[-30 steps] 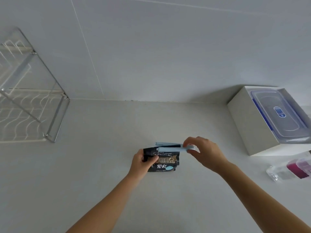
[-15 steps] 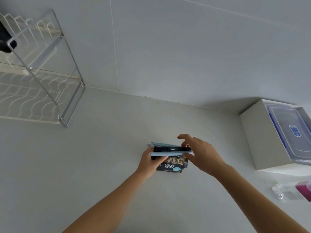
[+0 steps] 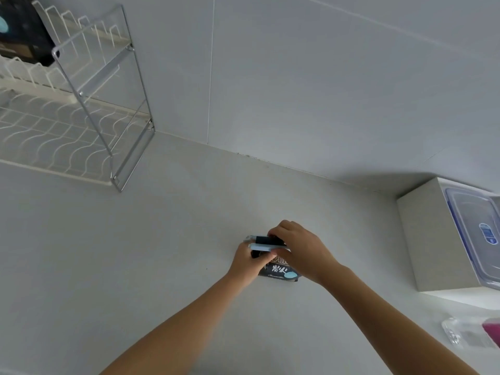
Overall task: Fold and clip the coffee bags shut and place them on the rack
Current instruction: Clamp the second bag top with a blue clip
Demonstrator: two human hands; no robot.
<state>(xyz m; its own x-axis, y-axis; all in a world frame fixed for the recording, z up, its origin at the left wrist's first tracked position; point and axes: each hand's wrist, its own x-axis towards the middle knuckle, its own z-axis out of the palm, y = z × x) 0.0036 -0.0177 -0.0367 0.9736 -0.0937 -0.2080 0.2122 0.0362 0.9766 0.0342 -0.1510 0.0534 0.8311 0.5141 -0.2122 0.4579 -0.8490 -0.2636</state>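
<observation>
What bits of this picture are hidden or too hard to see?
Head view, black printed coffee bag: the left hand and right hand cover its top, hiding the fold.
Light blue plastic clip: right hand covers one end, so whether it is shut is unclear.
Dark bag on the white wire rack: cut off by the top-left edge.
Clear lidded plastic container: cut off by the right edge.

- Soft, flat, greyish light fills your view, and the counter (image 3: 135,253) is evenly lit.
- A faint shadow lies on the wall (image 3: 324,77) beside the white box (image 3: 422,239).
- Your wide lens bends the rack (image 3: 54,131) toward the left edge.
</observation>
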